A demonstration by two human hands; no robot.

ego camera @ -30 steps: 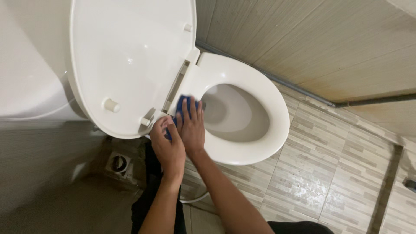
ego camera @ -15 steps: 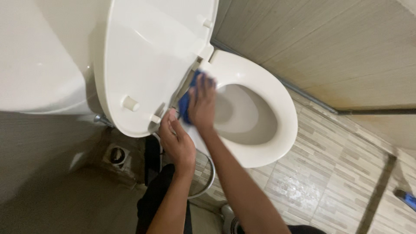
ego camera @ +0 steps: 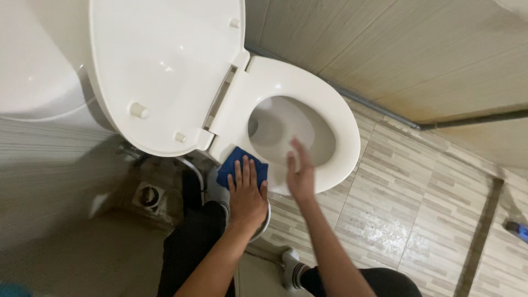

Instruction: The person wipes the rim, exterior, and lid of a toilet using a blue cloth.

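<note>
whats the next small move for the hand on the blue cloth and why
Probably slide the left hand with the blue cloth forward along the toilet seat rim. The cloth sits pressed flat on the near edge of the seat close to the hinge, with the lid up, so most of the ring lies beyond it. The right hand, open and blurred, is over the front rim and may need to move aside.

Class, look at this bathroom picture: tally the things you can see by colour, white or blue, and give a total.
White: 2, the toilet seat and the raised lid.
Blue: 2, the cloth under the left hand and a small blue object at the floor's far edge.
Total: 4
</note>
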